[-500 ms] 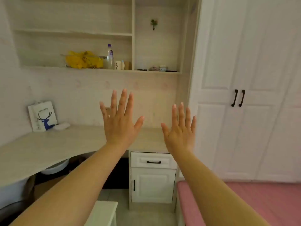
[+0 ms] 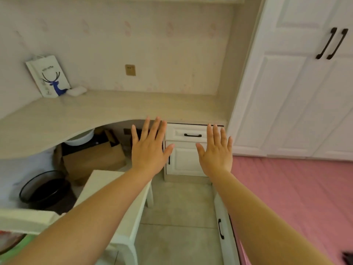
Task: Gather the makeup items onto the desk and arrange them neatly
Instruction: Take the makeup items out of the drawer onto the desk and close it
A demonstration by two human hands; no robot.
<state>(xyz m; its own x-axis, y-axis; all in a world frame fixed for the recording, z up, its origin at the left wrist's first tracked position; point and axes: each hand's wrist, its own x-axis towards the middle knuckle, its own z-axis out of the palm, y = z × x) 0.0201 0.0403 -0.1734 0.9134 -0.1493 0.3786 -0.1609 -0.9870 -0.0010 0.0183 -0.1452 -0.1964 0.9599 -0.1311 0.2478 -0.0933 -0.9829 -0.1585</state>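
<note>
Out in front of the desk (image 2: 118,109), both arms stretched forward, backs of hands up. Left hand (image 2: 150,150) flat, fingers straight and slightly spread, holds nothing, touches nothing. Right hand (image 2: 216,152) same: fingers straight, thumb out, empty. Both hover over the floor before the white drawer cabinet (image 2: 186,150). Desk top carries a deer-print paper bag (image 2: 48,76) against the wall, small white object (image 2: 77,91) beside it. No makeup items identifiable in view.
</note>
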